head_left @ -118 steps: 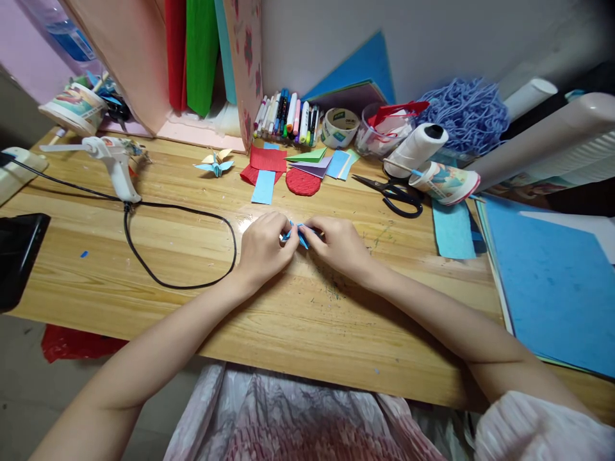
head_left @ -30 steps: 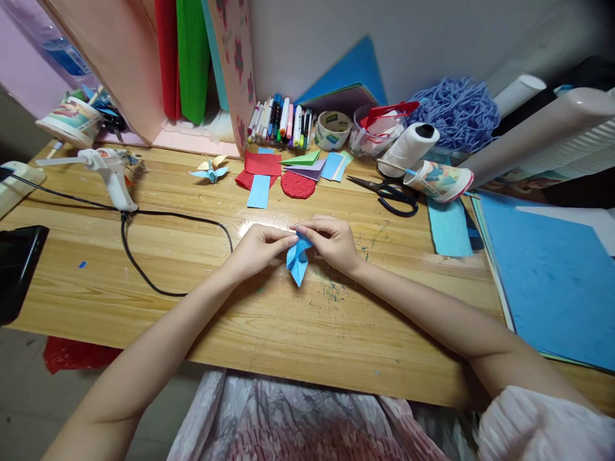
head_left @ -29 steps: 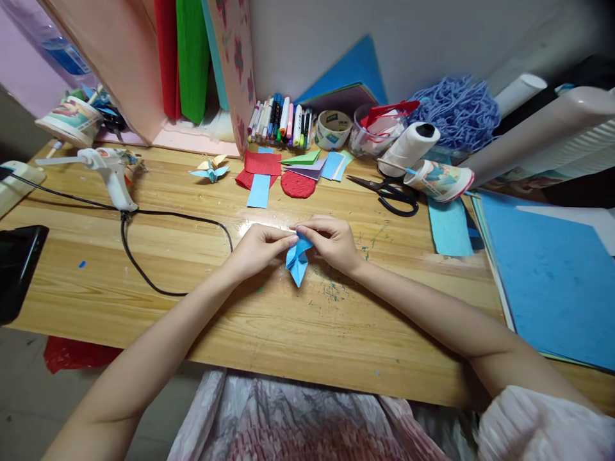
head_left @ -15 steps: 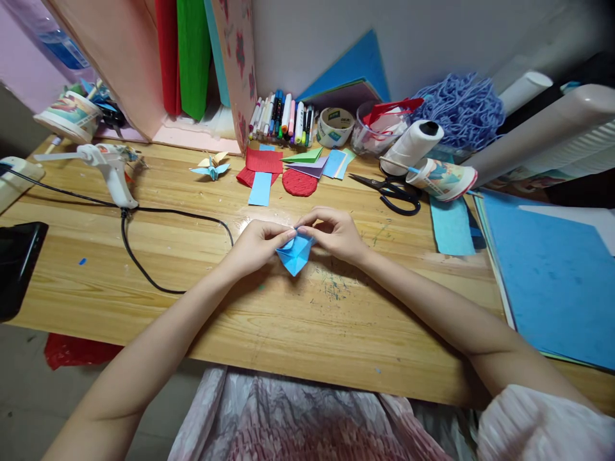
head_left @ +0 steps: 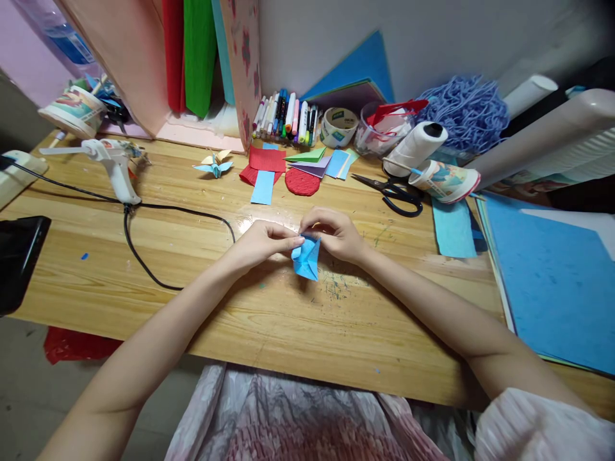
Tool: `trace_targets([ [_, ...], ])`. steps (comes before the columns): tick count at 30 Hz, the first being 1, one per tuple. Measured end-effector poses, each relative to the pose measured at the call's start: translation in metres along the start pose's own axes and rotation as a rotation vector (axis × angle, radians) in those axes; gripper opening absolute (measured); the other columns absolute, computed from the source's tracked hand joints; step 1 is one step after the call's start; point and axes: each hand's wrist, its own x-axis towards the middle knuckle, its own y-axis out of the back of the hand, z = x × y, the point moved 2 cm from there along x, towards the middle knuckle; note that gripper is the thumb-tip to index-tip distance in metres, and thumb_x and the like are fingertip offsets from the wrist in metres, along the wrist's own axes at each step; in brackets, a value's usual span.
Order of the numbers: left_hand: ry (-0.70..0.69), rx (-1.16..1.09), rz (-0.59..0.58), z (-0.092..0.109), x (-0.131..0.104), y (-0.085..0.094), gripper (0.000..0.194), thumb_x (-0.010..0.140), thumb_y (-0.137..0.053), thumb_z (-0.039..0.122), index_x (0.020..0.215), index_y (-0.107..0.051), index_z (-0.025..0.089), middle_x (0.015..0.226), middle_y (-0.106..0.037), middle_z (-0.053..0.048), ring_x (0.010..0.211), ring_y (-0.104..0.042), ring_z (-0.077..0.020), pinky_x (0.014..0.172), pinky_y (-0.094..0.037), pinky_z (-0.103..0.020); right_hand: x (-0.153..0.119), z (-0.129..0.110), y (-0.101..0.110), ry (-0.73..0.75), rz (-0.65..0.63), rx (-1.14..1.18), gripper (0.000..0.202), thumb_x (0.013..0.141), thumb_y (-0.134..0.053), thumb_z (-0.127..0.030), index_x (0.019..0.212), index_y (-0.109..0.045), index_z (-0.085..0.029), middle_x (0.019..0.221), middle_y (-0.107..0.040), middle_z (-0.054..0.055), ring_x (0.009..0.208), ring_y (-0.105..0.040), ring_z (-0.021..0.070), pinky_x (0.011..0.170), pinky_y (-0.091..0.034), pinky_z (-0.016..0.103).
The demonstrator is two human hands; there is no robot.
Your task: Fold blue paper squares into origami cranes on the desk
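A small folded piece of blue paper is held up between both hands, just above the wooden table. My left hand pinches its upper left edge between thumb and fingers. From the other side, my right hand grips the upper right edge, its fingers curled and partly hidden behind the paper. Crease lines meet near the middle of the paper, and a small flap curls at its left side. Beyond the hands lie a blue paper strip and a red crepe paper circle.
Black scissors rest behind my right hand. A hot glue gun stands left, its cord looping across the table. Farther back are a folded paper crane, several markers and a tape roll. Blue paper sheets lie right.
The folded blue paper has turned and shifted slightly right, so its lower point now hangs to the right. Both hands keep their pinch on it. The whole view has shifted a little.
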Motion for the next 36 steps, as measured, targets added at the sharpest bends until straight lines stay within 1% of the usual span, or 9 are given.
trace_targets([
  [3, 0.016, 0.012, 0.023, -0.001, 0.001, 0.0, 0.03, 0.064, -0.073, 0.04, 0.072, -0.072, 0.012, 0.071, -0.07, -0.004, 0.065, -0.059, -0.0125, 0.066, -0.045, -0.023, -0.002, -0.002, -0.002, 0.017, 0.028, -0.071, 0.01, 0.08, -0.055, -0.01, 0.079, -0.062, -0.018, 0.076, -0.062, 0.001, 0.072, -0.056, 0.0122, 0.065, -0.044, 0.025],
  [7, 0.018, 0.027, 0.041, -0.001, 0.001, 0.001, 0.032, 0.064, -0.073, 0.041, 0.074, -0.073, 0.011, 0.072, -0.071, -0.006, 0.066, -0.061, -0.0139, 0.067, -0.046, -0.025, -0.003, -0.001, -0.004, -0.093, 0.025, -0.044, 0.005, 0.081, -0.057, -0.018, 0.08, -0.062, -0.018, 0.077, -0.063, 0.001, 0.071, -0.057, 0.0128, 0.062, -0.045, 0.025],
  [9, 0.019, 0.038, 0.039, -0.001, 0.001, 0.001, 0.032, 0.064, -0.072, 0.042, 0.075, -0.073, 0.012, 0.073, -0.071, -0.006, 0.067, -0.061, -0.0143, 0.066, -0.046, -0.025, -0.003, -0.002, -0.004, -0.115, 0.01, -0.026, 0.005, 0.08, -0.058, -0.019, 0.08, -0.062, -0.019, 0.077, -0.063, 0.001, 0.07, -0.057, 0.0131, 0.063, -0.045, 0.026],
  [14, 0.016, 0.063, 0.028, -0.005, 0.002, 0.003, 0.028, 0.063, -0.074, 0.038, 0.073, -0.073, 0.012, 0.071, -0.071, -0.005, 0.063, -0.06, -0.0125, 0.064, -0.046, -0.023, -0.003, -0.005, -0.004, -0.055, 0.008, -0.067, 0.008, 0.08, -0.056, -0.015, 0.078, -0.062, -0.019, 0.076, -0.063, 0.002, 0.071, -0.057, 0.0133, 0.063, -0.045, 0.027],
  [20, 0.027, 0.059, 0.091, -0.006, 0.002, 0.003, 0.026, 0.06, -0.076, 0.036, 0.07, -0.072, 0.012, 0.069, -0.07, -0.005, 0.061, -0.06, -0.0121, 0.064, -0.047, -0.023, -0.002, -0.002, -0.004, -0.043, -0.021, -0.01, 0.009, 0.082, -0.056, -0.015, 0.08, -0.064, -0.019, 0.079, -0.064, 0.002, 0.074, -0.058, 0.0128, 0.067, -0.046, 0.027],
  [23, 0.024, 0.09, 0.158, -0.003, 0.0, 0.001, 0.027, 0.061, -0.075, 0.036, 0.069, -0.071, 0.011, 0.067, -0.07, -0.006, 0.06, -0.06, -0.013, 0.06, -0.046, -0.023, -0.002, 0.002, -0.004, -0.127, -0.016, 0.044, 0.009, 0.082, -0.059, -0.022, 0.085, -0.066, -0.018, 0.083, -0.065, 0.003, 0.076, -0.059, 0.0128, 0.067, -0.047, 0.026],
  [27, -0.01, 0.238, 0.283, -0.002, -0.003, -0.002, 0.026, 0.065, -0.071, 0.036, 0.066, -0.069, 0.01, 0.063, -0.068, -0.007, 0.057, -0.06, -0.0146, 0.053, -0.043, -0.022, -0.002, 0.01, -0.006, -0.306, -0.03, 0.196, 0.023, 0.075, -0.067, -0.031, 0.092, -0.068, -0.016, 0.09, -0.068, 0.005, 0.079, -0.062, 0.0136, 0.068, -0.049, 0.027],
  [31, -0.052, 0.365, 0.337, -0.002, -0.005, -0.005, 0.023, 0.068, -0.066, 0.033, 0.064, -0.068, 0.011, 0.063, -0.068, -0.007, 0.059, -0.06, -0.0158, 0.052, -0.041, -0.022, -0.001, 0.013, -0.01, -0.414, -0.025, 0.296, 0.023, 0.069, -0.072, -0.031, 0.083, -0.069, -0.013, 0.08, -0.069, 0.004, 0.07, -0.062, 0.0121, 0.065, -0.05, 0.026],
  [36, -0.062, 0.383, 0.346, -0.003, -0.006, -0.007, 0.024, 0.07, -0.062, 0.035, 0.062, -0.065, 0.012, 0.058, -0.065, -0.005, 0.051, -0.056, -0.0128, 0.048, -0.039, -0.021, -0.001, 0.01, -0.013, -0.441, 0.021, 0.306, 0.02, 0.068, -0.073, -0.032, 0.075, -0.068, -0.014, 0.072, -0.068, 0.002, 0.065, -0.061, 0.0111, 0.062, -0.049, 0.024],
])
